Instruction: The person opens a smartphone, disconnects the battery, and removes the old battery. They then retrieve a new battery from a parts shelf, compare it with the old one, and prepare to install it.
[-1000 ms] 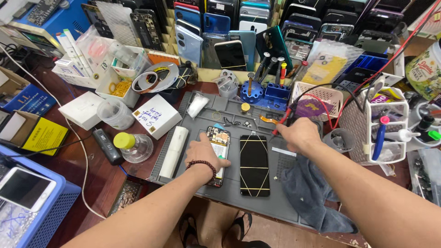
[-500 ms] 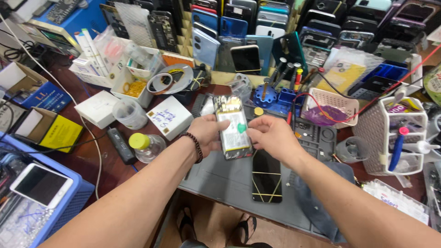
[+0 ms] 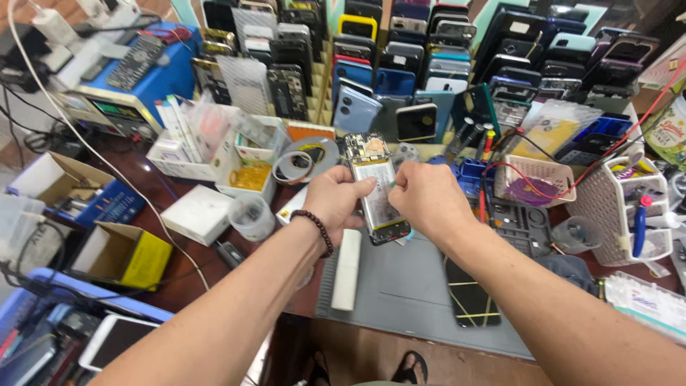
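Fingers of both the left hand (image 3: 334, 200) and right hand (image 3: 426, 202) clamp the opened phone (image 3: 376, 187)

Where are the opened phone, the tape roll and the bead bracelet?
opened phone (image 3: 376, 187), head view, on its battery.
tape roll (image 3: 306, 159), head view, on its upper rim.
bead bracelet (image 3: 317, 229), head view, on beads at the left wrist.

You hold an opened phone (image 3: 376, 187) upright above the grey mat, its back cover off, a pale battery and circuit board showing, with what may be a thin teal tool against its right edge.
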Tool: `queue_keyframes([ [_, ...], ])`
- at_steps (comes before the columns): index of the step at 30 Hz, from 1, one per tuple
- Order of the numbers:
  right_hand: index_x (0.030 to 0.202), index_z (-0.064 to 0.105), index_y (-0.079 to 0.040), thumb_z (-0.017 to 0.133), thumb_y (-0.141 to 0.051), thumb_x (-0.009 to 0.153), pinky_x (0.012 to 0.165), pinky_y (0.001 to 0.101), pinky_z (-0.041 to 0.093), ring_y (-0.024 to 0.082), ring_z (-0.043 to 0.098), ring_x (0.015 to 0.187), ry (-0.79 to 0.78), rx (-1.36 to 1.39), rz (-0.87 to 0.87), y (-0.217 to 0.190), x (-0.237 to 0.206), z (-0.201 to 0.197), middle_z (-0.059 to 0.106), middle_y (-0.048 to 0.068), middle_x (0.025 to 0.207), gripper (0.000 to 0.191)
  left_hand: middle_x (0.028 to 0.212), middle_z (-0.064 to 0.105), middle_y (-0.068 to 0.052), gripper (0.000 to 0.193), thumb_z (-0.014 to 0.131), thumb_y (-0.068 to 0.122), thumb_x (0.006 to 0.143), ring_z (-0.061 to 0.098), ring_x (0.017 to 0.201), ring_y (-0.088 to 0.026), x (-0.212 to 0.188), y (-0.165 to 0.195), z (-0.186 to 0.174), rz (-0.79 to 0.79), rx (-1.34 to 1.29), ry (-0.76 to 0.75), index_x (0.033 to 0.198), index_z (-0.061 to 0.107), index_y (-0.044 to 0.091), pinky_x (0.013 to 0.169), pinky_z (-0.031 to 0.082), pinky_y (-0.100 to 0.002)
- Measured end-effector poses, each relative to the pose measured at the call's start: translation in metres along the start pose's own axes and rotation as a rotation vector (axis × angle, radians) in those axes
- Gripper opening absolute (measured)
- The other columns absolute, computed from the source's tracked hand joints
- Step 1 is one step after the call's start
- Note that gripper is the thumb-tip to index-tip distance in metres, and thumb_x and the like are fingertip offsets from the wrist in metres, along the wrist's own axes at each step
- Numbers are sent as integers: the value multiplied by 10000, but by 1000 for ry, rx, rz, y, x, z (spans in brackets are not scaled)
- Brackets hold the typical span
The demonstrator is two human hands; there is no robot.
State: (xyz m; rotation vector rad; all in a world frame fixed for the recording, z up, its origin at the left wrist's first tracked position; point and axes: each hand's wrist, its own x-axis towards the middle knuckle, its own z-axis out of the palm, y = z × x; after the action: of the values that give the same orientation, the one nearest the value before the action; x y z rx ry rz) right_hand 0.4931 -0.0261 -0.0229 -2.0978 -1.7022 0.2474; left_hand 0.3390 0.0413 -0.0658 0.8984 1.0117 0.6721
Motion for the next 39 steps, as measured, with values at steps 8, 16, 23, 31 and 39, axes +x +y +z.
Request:
queue_keyframes([
  [8,910,735,-17,691,-162,830,705,426,562,316,713,752,246,160,44,-19,8,14,741,173,858,172,919,719,-46,172,734,137,884,732,812,-203,-14,19,-20,44,-88,83,1008,643,58,632,603,-428],
  [16,1049,663,-19,814,-239,837,477,321,563,147,692,618,-34,476,201,-46,21,12,742,74,832,340,1033,706,-66,191,691,134,914,739,877,-207,-17,32,-44,81,-165,33,1069,611,57,713,640,-442],
  [23,1001,781,-38,710,-185,914,537,276,560,101,711,591,99,447,128,-57,30,9,751,67,727,185,1170,697,-75,259,662,138,932,702,1010,-210,-16,28,-53,66,-249,-107,1174,591,75,856,576,-424],
  [31,1020,772,-58,687,-123,952,621,266,562,106,692,665,93,485,-163,-51,41,-20,753,47,762,126,1364,559,-315,533,601,220,919,565,1289,-447,-14,43,-91,-306,-502,-781,1379,498,-29,1116,480,-521],
  [39,1092,731,-12,714,-108,919,831,296,621,160,725,914,-154,1127,-60,-68,32,-15,759,62,1024,199,1182,636,-239,751,774,490,890,738,933,-329,-5,59,-81,-270,-318,-594,1381,506,-10,863,635,-437],
])
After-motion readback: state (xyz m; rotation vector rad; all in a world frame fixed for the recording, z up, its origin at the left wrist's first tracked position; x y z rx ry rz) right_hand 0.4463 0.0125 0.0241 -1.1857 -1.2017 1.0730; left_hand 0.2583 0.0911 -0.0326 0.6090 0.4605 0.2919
